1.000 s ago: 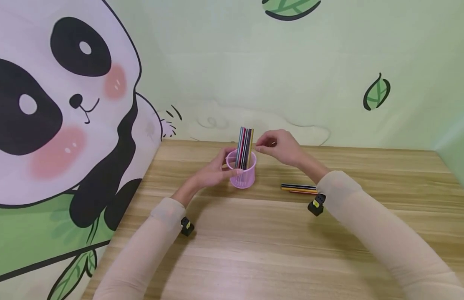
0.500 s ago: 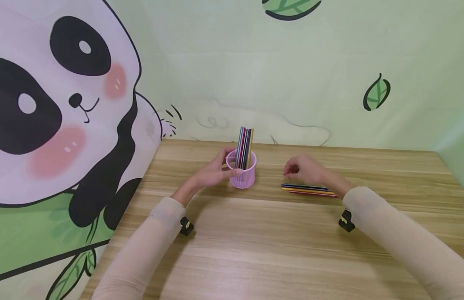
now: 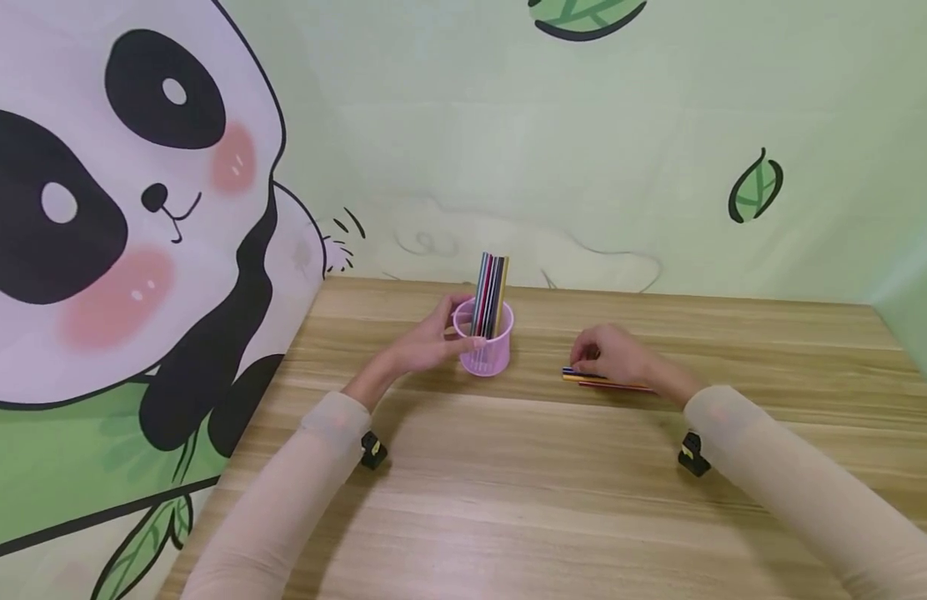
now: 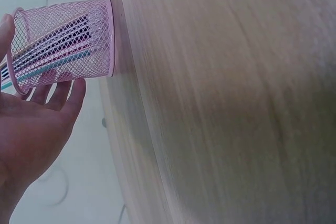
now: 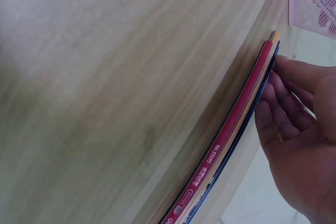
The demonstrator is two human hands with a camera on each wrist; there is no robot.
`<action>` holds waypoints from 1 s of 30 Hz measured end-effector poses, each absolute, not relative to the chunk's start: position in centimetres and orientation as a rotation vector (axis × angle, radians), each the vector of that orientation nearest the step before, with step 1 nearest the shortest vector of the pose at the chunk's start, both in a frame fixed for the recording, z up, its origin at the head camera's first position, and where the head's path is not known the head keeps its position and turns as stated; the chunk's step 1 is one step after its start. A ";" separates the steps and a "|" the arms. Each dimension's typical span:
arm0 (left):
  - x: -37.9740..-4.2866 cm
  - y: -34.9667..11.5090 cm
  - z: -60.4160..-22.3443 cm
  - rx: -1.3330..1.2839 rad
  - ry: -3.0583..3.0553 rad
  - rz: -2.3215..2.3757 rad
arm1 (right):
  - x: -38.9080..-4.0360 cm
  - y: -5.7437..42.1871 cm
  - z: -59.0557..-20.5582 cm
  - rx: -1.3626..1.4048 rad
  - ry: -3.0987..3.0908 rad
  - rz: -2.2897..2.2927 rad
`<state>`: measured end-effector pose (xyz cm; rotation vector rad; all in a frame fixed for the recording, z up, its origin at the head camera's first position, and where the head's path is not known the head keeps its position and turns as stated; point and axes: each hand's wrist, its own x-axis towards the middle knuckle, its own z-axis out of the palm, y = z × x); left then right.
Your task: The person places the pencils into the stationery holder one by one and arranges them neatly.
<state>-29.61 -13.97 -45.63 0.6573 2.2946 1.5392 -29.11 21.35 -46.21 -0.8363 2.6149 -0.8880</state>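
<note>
My left hand holds a pink mesh pen cup standing upright on the table, its thumb along the near side and fingers round the back. Several pencils in light blue, red, black and yellow lean in the cup. In the left wrist view the mesh cup shows them through its wall. To the right, my right hand is down at a few loose pencils, fingers curled. In the right wrist view its fingertips touch or nearly touch the dark blue pencil, beside a yellow one and a red pencil; a pinch is not plain.
The wooden table meets a pale green wall just behind the cup. A large panda picture covers the wall at the left. Small black wrist cameras hang under both sleeves.
My right hand has moved from beside the cup's pencils to the right and down onto the loose pencils, lowering further in the last half second. The left hand and cup have stayed put.
</note>
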 end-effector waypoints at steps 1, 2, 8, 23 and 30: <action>-29.6 -14.0 -45.7 0.656 2.293 1.540 | -29.1 21.4 -46.3 -0.836 2.613 -0.884; -29.6 -14.0 -45.8 0.656 2.289 1.544 | -29.1 21.4 -46.3 -0.828 2.610 -0.883; -29.3 -13.8 -45.8 0.653 2.286 1.552 | -29.1 21.7 -46.3 -0.793 2.579 -0.909; -29.5 -14.0 -45.5 0.681 2.277 1.569 | -29.9 21.7 -45.9 -0.801 2.564 -0.865; -29.1 -13.7 -45.2 0.666 2.255 1.582 | -29.9 21.7 -45.9 -0.750 2.541 -0.853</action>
